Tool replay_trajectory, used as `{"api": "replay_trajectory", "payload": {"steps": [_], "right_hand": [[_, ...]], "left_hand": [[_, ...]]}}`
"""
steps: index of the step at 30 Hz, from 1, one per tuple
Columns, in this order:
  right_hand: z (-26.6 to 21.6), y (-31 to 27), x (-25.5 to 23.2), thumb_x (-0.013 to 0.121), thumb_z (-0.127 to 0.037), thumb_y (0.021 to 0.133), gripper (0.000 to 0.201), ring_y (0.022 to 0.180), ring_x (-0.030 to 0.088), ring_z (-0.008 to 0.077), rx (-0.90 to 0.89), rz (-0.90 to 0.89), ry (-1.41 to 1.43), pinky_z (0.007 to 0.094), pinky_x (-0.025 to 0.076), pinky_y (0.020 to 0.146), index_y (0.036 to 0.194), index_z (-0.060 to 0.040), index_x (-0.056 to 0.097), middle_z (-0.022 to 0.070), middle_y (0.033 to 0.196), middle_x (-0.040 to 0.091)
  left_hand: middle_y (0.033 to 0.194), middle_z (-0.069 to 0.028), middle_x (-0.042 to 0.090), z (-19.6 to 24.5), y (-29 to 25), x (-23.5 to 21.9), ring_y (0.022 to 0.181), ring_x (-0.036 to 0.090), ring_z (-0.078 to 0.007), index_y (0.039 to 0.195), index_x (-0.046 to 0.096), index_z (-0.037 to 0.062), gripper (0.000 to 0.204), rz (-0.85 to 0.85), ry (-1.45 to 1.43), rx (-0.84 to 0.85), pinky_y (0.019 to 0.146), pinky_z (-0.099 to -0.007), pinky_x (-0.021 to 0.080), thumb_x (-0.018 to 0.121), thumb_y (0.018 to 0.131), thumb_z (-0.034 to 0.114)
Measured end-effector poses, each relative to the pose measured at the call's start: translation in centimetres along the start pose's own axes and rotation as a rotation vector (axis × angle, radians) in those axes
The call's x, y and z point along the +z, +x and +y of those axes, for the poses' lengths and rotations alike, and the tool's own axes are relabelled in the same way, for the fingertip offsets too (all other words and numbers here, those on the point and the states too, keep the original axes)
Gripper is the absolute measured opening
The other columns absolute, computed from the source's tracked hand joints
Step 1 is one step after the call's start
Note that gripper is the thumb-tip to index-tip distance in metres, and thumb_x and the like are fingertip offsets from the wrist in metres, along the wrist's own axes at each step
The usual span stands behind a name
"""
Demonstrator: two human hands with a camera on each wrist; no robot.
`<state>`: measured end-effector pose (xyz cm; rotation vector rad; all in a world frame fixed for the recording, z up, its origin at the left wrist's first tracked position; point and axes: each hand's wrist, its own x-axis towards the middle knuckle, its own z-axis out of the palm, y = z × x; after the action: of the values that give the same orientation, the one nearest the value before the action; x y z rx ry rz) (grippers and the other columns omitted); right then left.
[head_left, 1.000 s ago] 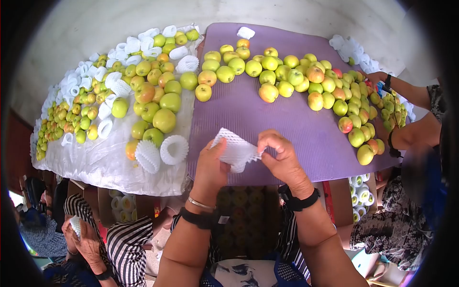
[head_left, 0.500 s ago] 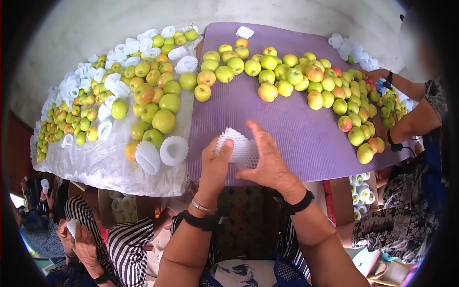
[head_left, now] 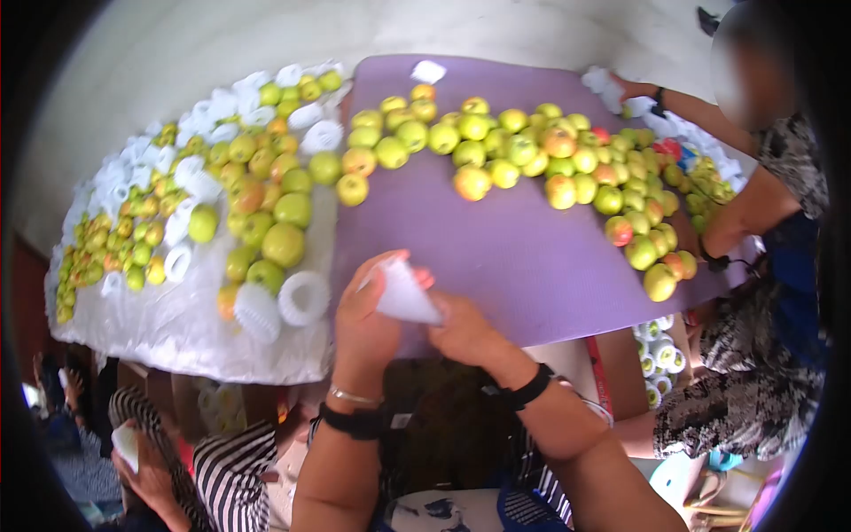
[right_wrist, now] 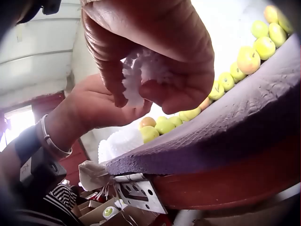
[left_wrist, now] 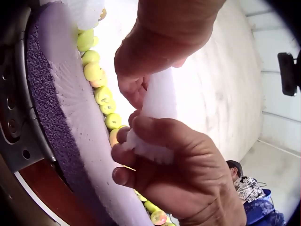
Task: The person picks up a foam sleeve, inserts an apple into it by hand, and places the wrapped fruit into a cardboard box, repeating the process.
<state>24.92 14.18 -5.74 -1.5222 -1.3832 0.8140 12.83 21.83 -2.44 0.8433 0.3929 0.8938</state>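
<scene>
Between the two hands is a white foam net, narrowing toward its right end in the head view. My left hand grips its wide end. The fingers of my right hand pinch the narrow end. The left wrist view has the left hand above and the right hand below, thumb and fingers around the net's frilled edge. Seen from the right wrist, the right hand curls round the frilled net, with the left hand behind. Whether anything is inside the net is hidden.
Apples lie across the purple mat. More apples and foam nets cover the white sheet at left. Another person's arm reaches in at right. Boxes of netted apples stand below the table edge.
The right hand, spread beside the net half a second ago, now pinches its end. The left hand and net have shifted slightly left. The person at right has reached toward the back nets.
</scene>
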Motion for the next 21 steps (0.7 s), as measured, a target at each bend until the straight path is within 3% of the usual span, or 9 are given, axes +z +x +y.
{"api": "replay_trajectory", "payload": {"steps": [1,2,4,7,11,15,16,21], "right_hand": [[0.4,0.0,0.4,0.051,-0.005,0.073,0.029,0.09,0.057,0.0413,-0.106,0.032,0.034,0.0429,0.047,0.076,0.102,-0.0028,0.055,0.0243,0.095,0.06],[-0.2,-0.2,0.3,0.05,-0.003,0.074,0.032,0.092,0.057,0.0413,-0.024,-0.003,0.032,0.043,0.046,0.078,0.105,-0.0031,0.054,0.024,0.098,0.06],[0.0,-0.2,0.5,0.056,-0.005,0.075,0.032,0.092,0.057,0.0397,-0.032,0.003,0.006,0.0413,0.047,0.077,0.107,-0.0033,0.054,0.0225,0.097,0.06],[-0.1,-0.3,0.8,0.063,-0.009,0.075,0.034,0.088,0.059,0.0379,-0.004,-0.022,0.028,0.0397,0.047,0.074,0.108,-0.0042,0.054,0.0206,0.094,0.062],[-0.8,-0.4,1.3,0.065,-0.014,0.075,0.023,0.084,0.061,0.0359,0.027,0.026,0.082,0.0393,0.048,0.071,0.096,-0.0064,0.06,0.018,0.086,0.063],[-0.2,-0.2,3.1,0.065,-0.021,0.074,0.013,0.073,0.06,0.0357,-0.097,0.185,-0.106,0.0411,0.048,0.061,0.081,-0.0107,0.061,0.0136,0.075,0.063],[0.4,-0.2,3.4,0.064,-0.022,0.074,0.012,0.069,0.06,0.0354,-0.164,0.223,-0.128,0.0414,0.047,0.058,0.076,-0.0111,0.06,0.0128,0.072,0.062],[0.1,-0.4,3.0,0.065,-0.024,0.073,0.026,0.054,0.055,0.0318,-0.339,0.342,-0.282,0.0391,0.041,0.046,0.06,-0.0115,0.046,0.0099,0.056,0.052]], "left_hand": [[0.089,-0.0131,0.057,-0.2,0.0,-0.1,0.084,0.057,-0.0238,0.115,0.047,-0.0049,0.046,-0.036,-0.002,0.011,0.086,-0.0438,0.045,0.055,0.086,0.031],[0.084,-0.0103,0.054,-0.2,0.1,0.0,0.081,0.055,-0.0212,0.115,0.047,-0.0044,0.046,-0.065,0.026,0.037,0.085,-0.0428,0.045,0.056,0.085,0.03],[0.078,-0.0052,0.048,0.0,-0.3,0.5,0.075,0.049,-0.016,0.114,0.049,-0.0028,0.045,-0.094,0.11,0.101,0.084,-0.0396,0.046,0.061,0.083,0.028],[0.076,-0.0056,0.049,0.5,-1.1,0.7,0.073,0.05,-0.0161,0.102,0.053,-0.0017,0.033,-0.037,0.258,0.096,0.083,-0.0395,0.046,0.059,0.084,0.025],[0.076,-0.0074,0.05,1.2,-2.2,2.0,0.073,0.051,-0.0191,0.098,0.053,-0.0024,0.027,0.059,0.168,0.193,0.083,-0.0403,0.046,0.055,0.085,0.021],[0.069,-0.0062,0.044,1.0,-2.7,2.7,0.065,0.045,-0.0164,0.085,0.048,0.0009,0.025,-0.058,0.156,0.348,0.068,-0.0342,0.043,0.048,0.092,0.025],[0.062,-0.0041,0.04,0.8,-2.9,3.4,0.058,0.04,-0.0147,0.071,0.043,0.0053,0.033,-0.036,0.16,0.378,0.06,-0.0314,0.038,0.043,0.095,0.029],[0.052,-0.0008,0.036,0.7,-4.3,6.0,0.049,0.036,-0.0131,0.057,0.034,0.0095,0.047,-0.109,0.25,0.474,0.056,-0.0299,0.036,0.04,0.096,0.035]]}}
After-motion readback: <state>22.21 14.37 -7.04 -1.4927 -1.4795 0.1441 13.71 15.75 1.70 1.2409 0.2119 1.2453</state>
